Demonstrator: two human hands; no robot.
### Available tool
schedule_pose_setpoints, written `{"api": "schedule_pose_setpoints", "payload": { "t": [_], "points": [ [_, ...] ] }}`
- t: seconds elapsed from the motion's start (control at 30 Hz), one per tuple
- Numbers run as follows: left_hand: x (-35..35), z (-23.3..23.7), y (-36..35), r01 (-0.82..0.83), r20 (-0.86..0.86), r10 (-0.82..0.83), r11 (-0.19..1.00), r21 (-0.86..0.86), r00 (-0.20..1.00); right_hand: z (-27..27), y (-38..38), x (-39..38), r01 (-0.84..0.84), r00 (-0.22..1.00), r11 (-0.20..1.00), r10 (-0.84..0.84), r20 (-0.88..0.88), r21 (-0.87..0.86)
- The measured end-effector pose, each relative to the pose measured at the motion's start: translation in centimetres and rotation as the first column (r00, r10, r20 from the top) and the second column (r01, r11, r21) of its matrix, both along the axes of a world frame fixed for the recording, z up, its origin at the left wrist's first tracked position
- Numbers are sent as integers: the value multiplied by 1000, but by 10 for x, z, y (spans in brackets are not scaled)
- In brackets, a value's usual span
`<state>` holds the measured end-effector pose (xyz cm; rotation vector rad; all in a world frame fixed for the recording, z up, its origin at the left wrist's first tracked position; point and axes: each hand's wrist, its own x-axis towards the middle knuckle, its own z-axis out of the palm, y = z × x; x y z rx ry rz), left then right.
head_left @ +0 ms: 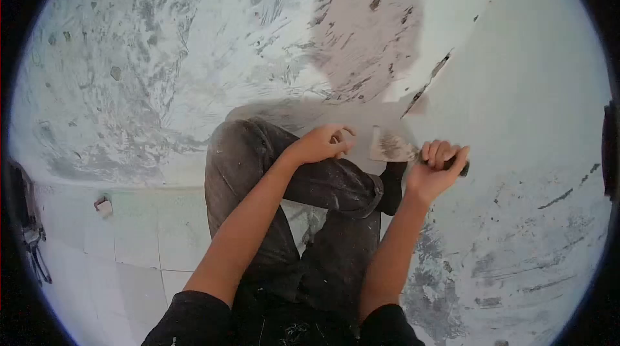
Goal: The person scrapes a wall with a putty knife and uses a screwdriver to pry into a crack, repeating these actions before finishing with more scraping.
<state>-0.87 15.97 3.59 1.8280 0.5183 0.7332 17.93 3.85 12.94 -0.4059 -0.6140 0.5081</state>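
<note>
My right hand (pixel 439 165) is closed round the dark handle of a putty knife (pixel 392 147). The knife's broad blade points left and is smeared with pale and dark residue. My left hand (pixel 325 142) hovers over or rests on my bent leg, just left of the blade. Its fingers are half curled and apart, and I see nothing held in them. Close behind the blade is the patchy white and grey wall (pixel 258 36). A dark, narrow crack (pixel 429 81) slants across the plaster above my right hand.
My bent knee (pixel 236 142) in dusty dark trousers is close to the wall. Pale floor tiles (pixel 135 236) lie at the lower left, with a small chunk (pixel 103 206) on them. Dark objects (pixel 33 243) stand at the far left edge. My head's shadow falls on the wall.
</note>
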Motion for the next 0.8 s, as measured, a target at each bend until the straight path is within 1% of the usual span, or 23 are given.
{"api": "schedule_pose_setpoints", "payload": {
  "t": [0.03,0.07,0.1,0.13,0.17,0.2,0.23,0.27,0.33,0.37,0.43,0.47,0.5,0.57,0.6,0.63,0.7,0.73,0.8],
  "points": [
    [0,2,-3,13,-9,-13,1000,8,1000,5,8,6,-18,994,1000,18,105,1],
    [0,3,-7,-5,-60,8,999,50,998,8,16,9,-34,977,999,34,209,-1],
    [0,3,-10,2,-61,1,999,39,998,14,27,7,12,960,997,10,281,-76],
    [1,2,-12,6,-105,8,992,129,994,19,41,4,144,949,978,-93,302,-149],
    [1,2,-14,12,-144,20,976,218,989,25,51,4,150,947,976,-95,308,-158],
    [2,2,-17,17,-138,12,978,206,990,31,59,4,162,937,982,-121,329,-100],
    [2,3,-21,-6,-150,44,970,245,988,34,64,5,171,926,985,-147,349,-38],
    [3,3,-23,-31,-159,79,958,286,984,36,67,7,172,923,984,-146,357,-43],
    [5,-2,-22,-39,-155,90,951,305,984,38,73,10,45,952,991,-81,297,126],
    [5,-4,-21,-42,-158,99,943,330,982,30,83,6,45,950,991,-81,301,125],
    [5,-3,-20,-47,-162,108,940,339,981,6,105,-6,279,887,952,-306,345,126],
    [5,-3,-22,-48,-171,114,937,347,979,5,107,-3,250,913,966,-256,317,58],
    [4,-2,-22,-44,-172,110,936,349,979,8,106,-3,254,913,965,-260,315,60],
    [2,0,-24,-31,-197,98,947,320,976,14,104,-3,252,892,968,-240,384,20],
    [3,-2,-24,-38,-191,105,945,325,976,17,106,-4,316,896,948,-286,340,-36],
    [4,-4,-24,-40,-187,107,942,333,976,22,105,0,309,896,951,-280,344,-31],
    [6,-6,-21,-46,-185,115,939,340,976,34,95,8,294,903,955,-293,315,43],
    [6,-6,-22,-53,-192,129,931,360,973,41,87,7,216,911,969,-244,334,119],
    [7,-5,-25,-36,-212,124,925,377,969,47,79,0,230,914,966,-257,314,120]
  ]
}}
